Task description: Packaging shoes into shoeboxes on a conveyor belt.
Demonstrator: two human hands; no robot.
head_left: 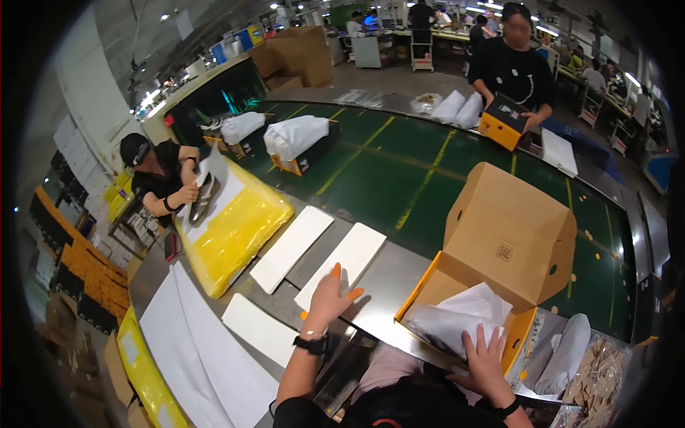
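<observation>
My left hand [330, 298], with orange finger cots on its fingertips, reaches over a white stack of thin rectangular sheets [357, 251]. Thumb and forefinger stretch apart, the forefinger at the stack's surface; nothing shows between them. Fingers spread, my right hand [486, 361] rests on a bundle wrapped in white tissue paper [446, 327]. That bundle lies inside a shoebox [417, 287], orange outside and brown inside, whose lid [510, 228] stands raised. What the paper wraps is hidden.
More white stacks [292, 246] lie at left, beside a yellow plastic-wrapped pile [246, 221]. Across the green conveyor [371, 171] a person holds a closed shoebox [501, 120]; another at left handles a shoe [204, 200]. Wrapped bundles [565, 353] and bagged brown paper pieces [598, 371] sit at right.
</observation>
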